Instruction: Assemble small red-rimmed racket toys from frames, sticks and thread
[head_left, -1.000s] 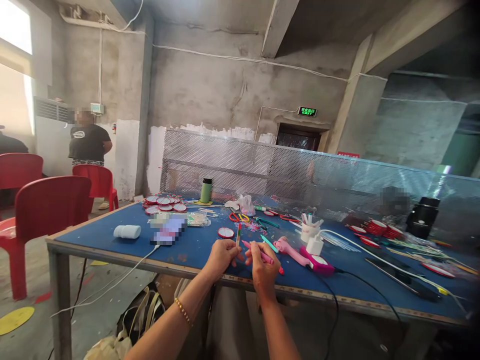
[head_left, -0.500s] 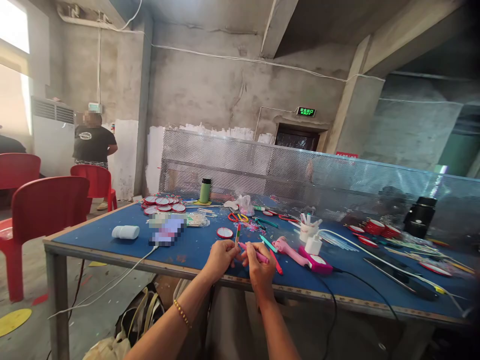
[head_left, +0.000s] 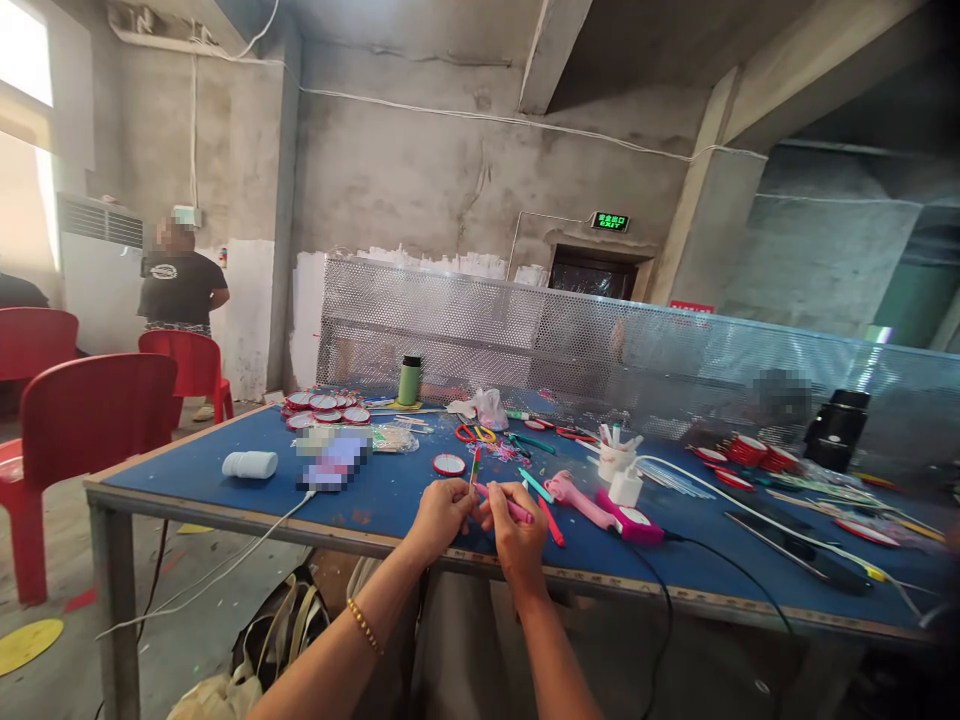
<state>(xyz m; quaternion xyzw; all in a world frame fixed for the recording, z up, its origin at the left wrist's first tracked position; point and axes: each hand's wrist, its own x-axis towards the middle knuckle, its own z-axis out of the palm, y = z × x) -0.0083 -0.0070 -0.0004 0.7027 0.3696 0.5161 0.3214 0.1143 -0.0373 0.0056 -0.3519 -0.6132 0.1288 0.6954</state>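
In the head view, my left hand [head_left: 441, 518] is pinched around a thin upright stick [head_left: 475, 466] with a red and green upper part. My right hand [head_left: 519, 530] grips a pink marker pen [head_left: 516, 508], its front end pointing at the stick. Both hands meet just above the near table edge, and the fingers hide the lower end of the stick. Behind my left hand lies a round white disc with a red rim [head_left: 449, 465]. A teal pen [head_left: 535, 485] and a red pen [head_left: 553, 524] lie just beyond my right hand.
A pink glue-gun-shaped tool [head_left: 581, 502], a magenta box [head_left: 637, 528] with a cord, a white bottle [head_left: 625, 488] and a cup of pens [head_left: 616, 460] stand right. Left are a phone [head_left: 336, 462], a white bottle [head_left: 250, 465] and red-rimmed discs [head_left: 325, 403]. A perforated metal screen [head_left: 450, 320] closes the back.
Both hands keep nearly the same pose, with the stick and the pink marker pen still held. The view has shifted very slightly.
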